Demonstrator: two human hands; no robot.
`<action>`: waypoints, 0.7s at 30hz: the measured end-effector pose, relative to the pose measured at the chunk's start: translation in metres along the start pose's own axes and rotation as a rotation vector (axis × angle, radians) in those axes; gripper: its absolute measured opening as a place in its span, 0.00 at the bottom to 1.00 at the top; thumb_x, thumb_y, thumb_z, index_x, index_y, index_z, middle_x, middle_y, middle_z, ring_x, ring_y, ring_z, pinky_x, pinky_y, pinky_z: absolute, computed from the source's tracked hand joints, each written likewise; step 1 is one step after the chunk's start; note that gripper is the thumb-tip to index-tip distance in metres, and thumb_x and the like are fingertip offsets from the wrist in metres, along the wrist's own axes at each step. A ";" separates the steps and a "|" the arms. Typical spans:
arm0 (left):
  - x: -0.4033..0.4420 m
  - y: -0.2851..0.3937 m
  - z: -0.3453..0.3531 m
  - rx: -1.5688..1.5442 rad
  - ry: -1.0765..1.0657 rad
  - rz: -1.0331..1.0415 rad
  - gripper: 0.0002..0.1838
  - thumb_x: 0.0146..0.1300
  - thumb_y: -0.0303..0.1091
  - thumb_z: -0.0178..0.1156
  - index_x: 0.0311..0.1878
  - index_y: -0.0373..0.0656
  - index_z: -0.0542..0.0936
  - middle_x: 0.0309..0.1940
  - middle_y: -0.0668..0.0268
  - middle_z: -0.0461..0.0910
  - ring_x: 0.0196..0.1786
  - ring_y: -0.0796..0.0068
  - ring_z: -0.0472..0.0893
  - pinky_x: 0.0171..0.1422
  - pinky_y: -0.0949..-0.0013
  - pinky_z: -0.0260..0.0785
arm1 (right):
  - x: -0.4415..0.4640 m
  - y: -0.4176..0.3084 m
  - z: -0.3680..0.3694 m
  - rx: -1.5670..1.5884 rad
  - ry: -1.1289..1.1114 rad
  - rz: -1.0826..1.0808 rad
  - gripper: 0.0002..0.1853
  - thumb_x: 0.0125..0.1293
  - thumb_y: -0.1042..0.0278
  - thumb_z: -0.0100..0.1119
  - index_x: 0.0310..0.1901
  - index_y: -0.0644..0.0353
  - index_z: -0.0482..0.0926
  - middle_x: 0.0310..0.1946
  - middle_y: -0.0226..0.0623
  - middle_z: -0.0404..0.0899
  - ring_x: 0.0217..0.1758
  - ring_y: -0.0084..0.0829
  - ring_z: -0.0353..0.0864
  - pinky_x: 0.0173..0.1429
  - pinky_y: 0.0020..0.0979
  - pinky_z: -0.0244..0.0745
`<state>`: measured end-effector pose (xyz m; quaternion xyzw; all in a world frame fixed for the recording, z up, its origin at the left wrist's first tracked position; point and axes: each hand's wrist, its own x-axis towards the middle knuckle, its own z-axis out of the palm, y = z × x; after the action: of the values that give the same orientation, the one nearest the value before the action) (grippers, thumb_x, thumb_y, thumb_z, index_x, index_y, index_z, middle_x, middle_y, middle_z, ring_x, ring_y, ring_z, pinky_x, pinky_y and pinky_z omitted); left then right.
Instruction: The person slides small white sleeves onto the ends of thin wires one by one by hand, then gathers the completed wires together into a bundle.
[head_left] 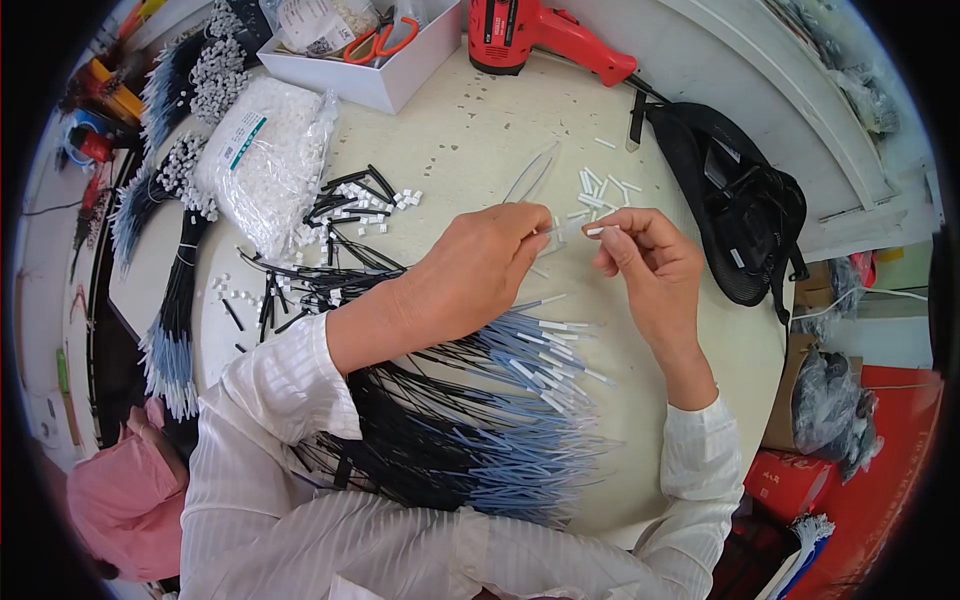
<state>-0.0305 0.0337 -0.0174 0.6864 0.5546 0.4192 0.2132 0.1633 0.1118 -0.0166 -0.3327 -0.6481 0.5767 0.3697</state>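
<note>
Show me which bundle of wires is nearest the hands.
The big fanned-out bundle, just below the left hand in the picture, its blue ends pointing right. The other bundles are farther away, at the picture's left.

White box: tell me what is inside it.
Inside the white box lie orange-handled scissors and a labelled plastic bag. Whatever lies beneath them is covered and cannot be seen.

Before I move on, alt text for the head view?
Left hand pinches a thin looped strand while the right hand holds a small white tube over a pale worktable. A fan of black and blue-grey wires lies nearer the person; beyond are loose white tubes, a red heat gun and a bag of white pieces.
</note>
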 end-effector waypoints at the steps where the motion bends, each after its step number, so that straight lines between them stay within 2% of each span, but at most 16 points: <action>1: 0.001 0.001 -0.002 0.010 -0.024 -0.009 0.07 0.68 0.26 0.56 0.45 0.34 0.76 0.27 0.52 0.75 0.30 0.51 0.76 0.35 0.58 0.67 | 0.000 -0.002 0.000 0.001 0.012 -0.018 0.05 0.70 0.73 0.60 0.43 0.66 0.81 0.37 0.33 0.85 0.32 0.16 0.78 0.39 0.19 0.75; 3: 0.003 0.005 -0.007 0.031 -0.070 -0.030 0.06 0.68 0.28 0.56 0.42 0.35 0.78 0.27 0.52 0.76 0.32 0.48 0.77 0.37 0.55 0.68 | -0.001 -0.003 0.000 0.004 0.034 -0.052 0.06 0.70 0.73 0.60 0.43 0.66 0.81 0.38 0.33 0.85 0.32 0.16 0.78 0.38 0.19 0.76; 6: 0.001 0.004 -0.007 0.006 -0.046 -0.034 0.07 0.67 0.26 0.59 0.44 0.35 0.81 0.26 0.55 0.75 0.27 0.58 0.73 0.34 0.63 0.66 | -0.001 -0.002 -0.001 0.018 0.060 -0.082 0.06 0.70 0.73 0.61 0.43 0.66 0.81 0.39 0.34 0.86 0.31 0.16 0.78 0.38 0.20 0.76; 9: 0.002 0.006 -0.006 -0.016 -0.058 -0.042 0.06 0.67 0.28 0.58 0.40 0.35 0.81 0.26 0.52 0.75 0.31 0.50 0.77 0.36 0.57 0.68 | -0.003 -0.006 0.003 0.029 0.060 -0.101 0.06 0.70 0.73 0.61 0.43 0.66 0.81 0.38 0.34 0.86 0.31 0.16 0.78 0.38 0.19 0.76; 21: 0.000 0.007 -0.007 0.020 -0.068 -0.027 0.05 0.65 0.27 0.59 0.38 0.36 0.81 0.23 0.53 0.75 0.29 0.51 0.77 0.34 0.57 0.68 | -0.003 -0.007 -0.001 -0.010 -0.047 -0.056 0.05 0.67 0.76 0.63 0.41 0.68 0.83 0.36 0.35 0.86 0.30 0.16 0.78 0.35 0.18 0.75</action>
<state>-0.0319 0.0310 -0.0085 0.6949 0.5604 0.3870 0.2309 0.1662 0.1089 -0.0102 -0.3028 -0.6686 0.5705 0.3685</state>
